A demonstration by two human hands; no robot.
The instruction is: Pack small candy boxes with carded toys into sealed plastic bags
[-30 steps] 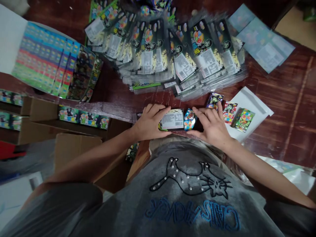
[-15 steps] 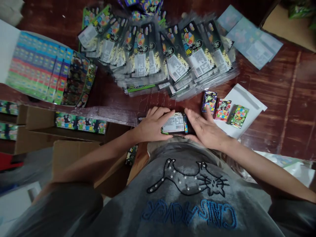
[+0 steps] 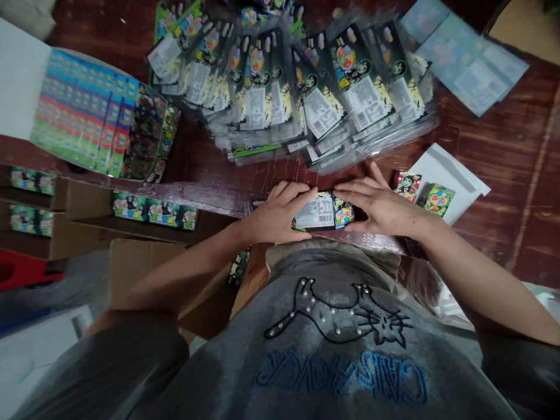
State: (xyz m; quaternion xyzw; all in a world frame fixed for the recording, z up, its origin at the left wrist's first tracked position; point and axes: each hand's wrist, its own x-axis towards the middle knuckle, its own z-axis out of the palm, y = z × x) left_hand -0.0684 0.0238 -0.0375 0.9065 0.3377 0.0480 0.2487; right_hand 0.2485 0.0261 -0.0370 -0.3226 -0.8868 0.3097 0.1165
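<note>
My left hand (image 3: pixel 275 213) and my right hand (image 3: pixel 380 205) both close on a clear packet (image 3: pixel 321 211) lying at the near edge of the dark red wooden table (image 3: pixel 503 157). The packet shows a white barcode label and a small colourful candy box at its right end. My left fingers curl over its left end and my right fingers press on its right end. Two small candy boxes, a red one (image 3: pixel 406 185) and a green one (image 3: pixel 436 198), lie on a white sheet (image 3: pixel 450 172) just right of my right hand.
A fanned heap of filled clear packets (image 3: pixel 301 93) covers the table beyond my hands. A colourful printed display box (image 3: pixel 91 122) sits at the left. Pale blue sheets (image 3: pixel 468 64) lie at the far right. Cardboard cartons with candy boxes (image 3: pixel 153 211) stand below the table's left edge.
My right hand has pushed the small candy box leftward into the packet against the label. The purple box beside the white sheet is now hidden by my right hand.
</note>
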